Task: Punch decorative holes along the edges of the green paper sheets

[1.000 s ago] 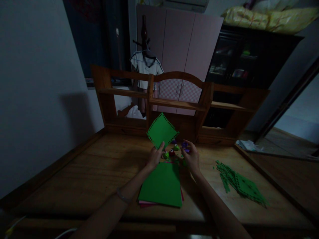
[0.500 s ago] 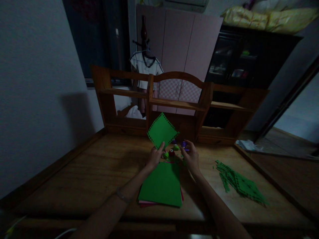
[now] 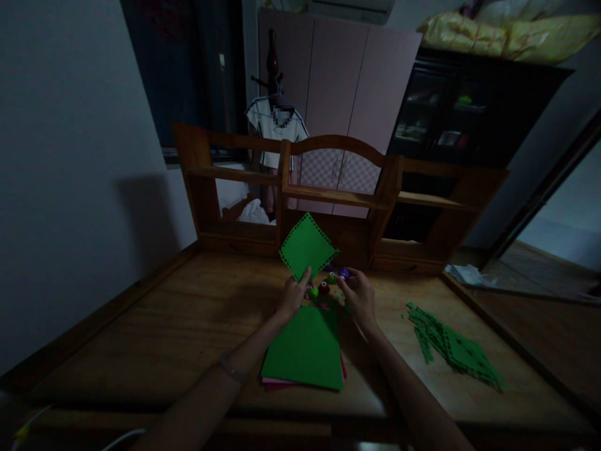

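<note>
My left hand (image 3: 295, 294) is closed on the lower corner of a green sheet (image 3: 308, 247), pinched under the thumb. The sheet is held up with a corner on top, and small holes run along its edges. My right hand (image 3: 359, 294) has its thumb and fingers about a small purple craft punch (image 3: 344, 273); the grip is partly hidden. Beside it on the desk are a red punch (image 3: 323, 288) and two green punches, one a green punch (image 3: 313, 292) near my left hand. Below my hands lies a stack of sheets (image 3: 305, 351), green on top, pink and red under.
A heap of punched green sheets and strips (image 3: 455, 351) lies on the right of the wooden desk (image 3: 188, 326). A wooden shelf unit (image 3: 338, 198) stands along the back edge. A wall (image 3: 75, 219) borders the left side.
The thumb and fingers of my right hand have come closer together around the purple punch. My left hand and the green sheet have hardly moved.
</note>
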